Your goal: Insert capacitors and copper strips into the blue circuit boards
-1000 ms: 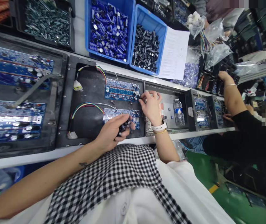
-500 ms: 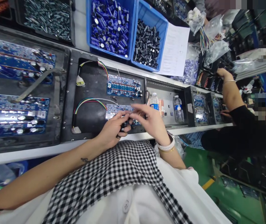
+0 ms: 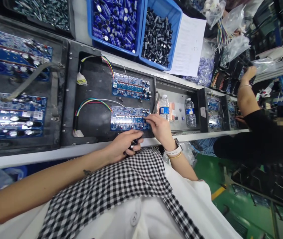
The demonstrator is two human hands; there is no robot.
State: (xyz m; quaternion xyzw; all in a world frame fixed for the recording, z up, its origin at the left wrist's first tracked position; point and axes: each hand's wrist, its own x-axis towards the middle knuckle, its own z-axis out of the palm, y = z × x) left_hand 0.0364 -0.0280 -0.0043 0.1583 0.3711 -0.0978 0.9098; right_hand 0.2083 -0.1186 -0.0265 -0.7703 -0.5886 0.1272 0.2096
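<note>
The lower circuit board [image 3: 126,122] lies lengthwise left to right; the right hand [image 3: 161,128] is nearer, fingertips bunched at its right end, grip unclear, while the left hand [image 3: 120,145] clasps black capacitors [image 3: 134,142] beside its near edge

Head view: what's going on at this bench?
The left hand holds a few small dark parts. The right hand has its fingertips at the right end of the nearer circuit board; whether they pinch a part is too small to tell. The farther board lies untouched in the same black tray.
</note>
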